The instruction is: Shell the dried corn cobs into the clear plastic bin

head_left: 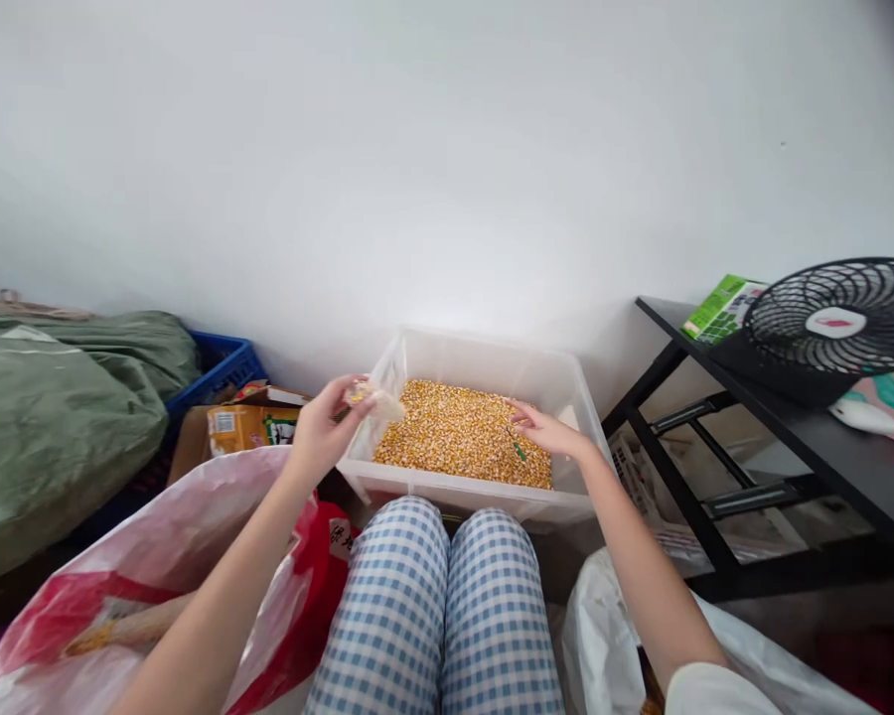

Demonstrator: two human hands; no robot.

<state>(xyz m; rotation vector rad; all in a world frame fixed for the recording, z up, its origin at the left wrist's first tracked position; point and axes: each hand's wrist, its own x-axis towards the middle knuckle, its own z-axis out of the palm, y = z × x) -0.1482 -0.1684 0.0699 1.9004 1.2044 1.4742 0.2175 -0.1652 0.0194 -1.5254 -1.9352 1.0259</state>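
Observation:
In my left hand [332,417], above the left rim of a clear plastic bin [484,348], the thumb and fingers close on a pale, slightly blurred corn cob [388,405] with a few yellow kernels near the fingertips. Loose corn kernels [447,432] cover the bin's floor. Over their right part hovers my right hand [547,429], its fingers stretched out and apart. Just below those fingers a small green thing [520,451] with a thin dark part lies on the kernels; its kind is unclear.
A red and white sack [260,526] with a cob inside stands at left, a white bag [603,626] at right. Beyond the sack are a blue crate [227,367] and a green cloth bag [67,397]. A black table [812,427] carrying a fan [849,313] stands to the right.

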